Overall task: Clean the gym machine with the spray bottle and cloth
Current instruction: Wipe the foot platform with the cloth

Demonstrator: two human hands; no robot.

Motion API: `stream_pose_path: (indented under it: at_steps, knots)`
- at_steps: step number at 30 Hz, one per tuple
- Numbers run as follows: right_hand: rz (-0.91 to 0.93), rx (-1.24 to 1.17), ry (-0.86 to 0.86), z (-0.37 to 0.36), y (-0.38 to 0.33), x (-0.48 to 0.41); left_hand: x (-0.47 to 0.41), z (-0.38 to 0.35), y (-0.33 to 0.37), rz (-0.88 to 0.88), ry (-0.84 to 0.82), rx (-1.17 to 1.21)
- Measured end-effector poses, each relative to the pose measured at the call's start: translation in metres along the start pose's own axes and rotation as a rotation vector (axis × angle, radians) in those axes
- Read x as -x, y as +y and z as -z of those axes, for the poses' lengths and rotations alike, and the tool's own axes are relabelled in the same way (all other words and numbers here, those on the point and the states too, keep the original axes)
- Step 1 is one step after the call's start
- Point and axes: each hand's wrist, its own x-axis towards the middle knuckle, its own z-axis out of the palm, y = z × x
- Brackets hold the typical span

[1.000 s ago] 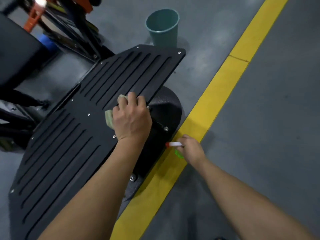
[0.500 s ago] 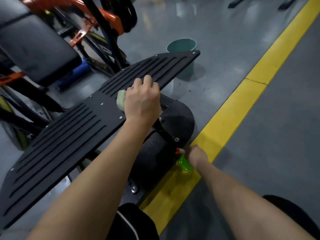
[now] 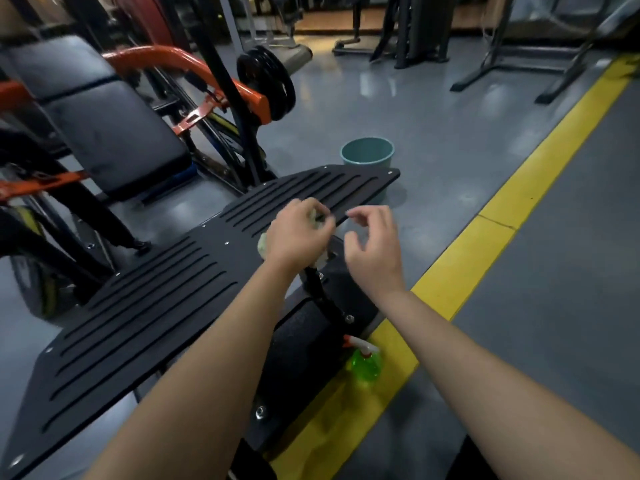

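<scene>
Over the footplate (image 3: 156, 306), left hand (image 3: 298, 233) grips cloth (image 3: 262, 244).

cloth (image 3: 261, 245) mostly hidden under left hand (image 3: 298, 233), bucket (image 3: 367, 154) base behind footplate (image 3: 156, 306), spray bottle (image 3: 365, 366) blurred

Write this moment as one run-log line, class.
left hand: grips cloth at footplate | right hand: empty, fingers loosely curled | spray bottle: upright on yellow floor line, unheld
</scene>
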Motion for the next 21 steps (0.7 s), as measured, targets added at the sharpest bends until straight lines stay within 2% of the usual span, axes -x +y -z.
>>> stream_pose_path:
  at_steps: [2,3,4,6,7,11,14,16,17,19,21]
  knots:
    - [0.107,0.051,-0.448,-0.002,-0.016,-0.004,-0.005,0.014,-0.001,0.202,0.115,0.584]
    - [0.128,0.120,-0.631,-0.006,-0.020,-0.005,-0.006,0.020,-0.003,0.319,0.132,0.805]
    - [0.152,0.195,-0.713,-0.010,-0.024,-0.007,-0.008,0.024,-0.008,0.425,0.102,0.992]
    - [0.187,0.271,-0.645,-0.022,-0.027,-0.015,-0.010,0.024,-0.021,0.546,0.048,1.323]
    - [0.187,0.286,-0.601,-0.028,-0.027,-0.022,-0.014,0.021,-0.026,0.543,0.045,1.382]
    - [0.168,0.279,-0.532,-0.053,-0.033,-0.038,-0.019,0.018,-0.026,0.506,0.109,1.315]
    - [0.208,0.413,-0.336,-0.055,-0.030,-0.056,-0.017,0.004,-0.033,0.387,0.109,1.090]
    - [0.126,0.486,-0.152,-0.039,-0.027,-0.081,-0.017,0.006,-0.034,0.306,0.184,0.970]
    - [0.050,0.520,-0.080,-0.027,-0.022,-0.094,-0.021,0.004,-0.035,0.309,0.164,0.917]
    - [-0.094,0.643,-0.062,0.000,-0.004,-0.117,-0.030,-0.005,-0.034,0.324,-0.025,0.614]
    - [-0.178,0.733,-0.173,0.015,0.022,-0.127,-0.034,-0.016,-0.028,0.285,-0.320,0.140]
